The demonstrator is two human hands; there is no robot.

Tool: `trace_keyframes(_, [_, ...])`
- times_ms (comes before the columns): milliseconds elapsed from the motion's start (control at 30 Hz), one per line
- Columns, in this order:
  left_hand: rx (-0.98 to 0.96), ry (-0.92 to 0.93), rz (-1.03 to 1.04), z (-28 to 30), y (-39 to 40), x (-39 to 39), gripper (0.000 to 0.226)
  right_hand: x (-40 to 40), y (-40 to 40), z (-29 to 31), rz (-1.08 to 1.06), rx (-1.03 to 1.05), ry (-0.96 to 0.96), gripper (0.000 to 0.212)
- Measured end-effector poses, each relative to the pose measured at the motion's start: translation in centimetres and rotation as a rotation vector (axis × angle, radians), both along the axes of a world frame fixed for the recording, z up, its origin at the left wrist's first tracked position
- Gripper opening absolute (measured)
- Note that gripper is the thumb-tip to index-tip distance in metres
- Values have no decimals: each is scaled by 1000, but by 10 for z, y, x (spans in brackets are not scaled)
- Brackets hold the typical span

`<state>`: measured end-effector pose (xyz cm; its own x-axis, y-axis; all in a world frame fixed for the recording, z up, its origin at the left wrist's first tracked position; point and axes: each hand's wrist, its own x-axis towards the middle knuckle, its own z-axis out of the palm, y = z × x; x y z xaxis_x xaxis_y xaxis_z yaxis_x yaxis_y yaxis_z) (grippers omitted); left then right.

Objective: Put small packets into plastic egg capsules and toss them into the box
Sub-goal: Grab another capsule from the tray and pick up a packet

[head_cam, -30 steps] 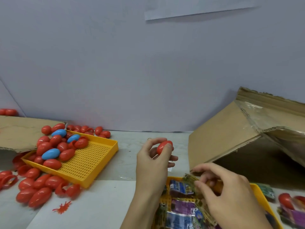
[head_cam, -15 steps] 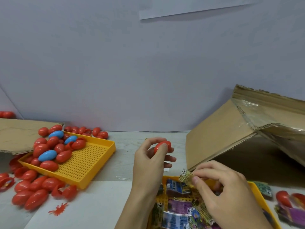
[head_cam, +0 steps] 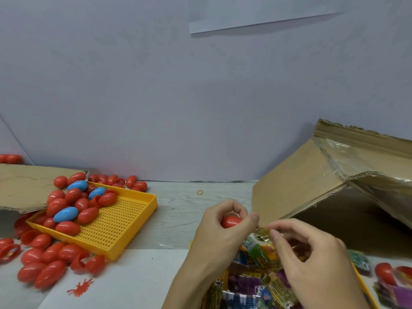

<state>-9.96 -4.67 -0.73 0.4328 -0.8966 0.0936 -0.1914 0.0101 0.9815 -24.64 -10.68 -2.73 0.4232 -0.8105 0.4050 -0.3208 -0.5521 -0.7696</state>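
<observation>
My left hand [head_cam: 219, 233] grips a red egg capsule [head_cam: 230, 221] between thumb and curled fingers, near the table's middle. Right beside it, my right hand [head_cam: 312, 262] pinches a small green and yellow packet [head_cam: 259, 245] and holds it up close to the capsule. Below both hands lies a yellow tray [head_cam: 362, 284] filled with several coloured packets [head_cam: 245, 286]. The open cardboard box [head_cam: 301, 181] lies on its side at the right, its dark opening facing me.
A second yellow tray [head_cam: 124, 226] at the left holds several red and three blue capsules [head_cam: 65, 214]. More red capsules [head_cam: 44, 264] lie loose around it. A cardboard flap [head_cam: 24, 186] lies far left. A rubber band [head_cam: 200, 192] and a red splat toy [head_cam: 80, 287] are on the table.
My right hand lifted a packet out of the tray and brought it up to the capsule. My left hand came slightly lower and toward the right hand.
</observation>
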Motion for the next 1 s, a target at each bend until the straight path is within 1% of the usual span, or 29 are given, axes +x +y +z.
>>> trace_keyframes(67, [15, -35, -6, 1, 1, 0, 25, 0, 0, 1, -17, 16, -37, 22])
trace_keyframes(133, [24, -33, -40, 3, 1, 0, 20, 0, -1, 0, -27, 39, -61, 21])
trace_keyframes(233, [39, -57, -109, 4, 3, -2, 25, 0, -2, 0, -28, 70, -63, 18])
trace_keyframes(367, [27, -99, -43, 1, 2, -2, 12, 0, -1, 1, -19, 91, -60, 16])
trace_keyframes(533, [7, -97, -10, 2, 1, -4, 12, 0, -2, 0, -37, 109, -64, 19])
trace_keyframes(767, [20, -99, -5, 3, 0, -4, 20, 1, -2, 2, -30, 33, -124, 18])
trace_keyframes(833, [24, -72, 5, 4, 0, -4, 22, 0, -1, 5, 9, 84, -166, 16])
trace_keyframes(900, [28, -50, 4, 4, 0, -3, 23, 1, 1, 11, 98, 193, -231, 4])
trace_keyframes(933, [29, -48, -3, 4, 0, -3, 24, 1, 3, 14, 143, 249, -262, 7])
trace_keyframes(1000, [32, -58, -24, 4, -1, -3, 25, 1, 3, 16, 212, 319, -300, 22])
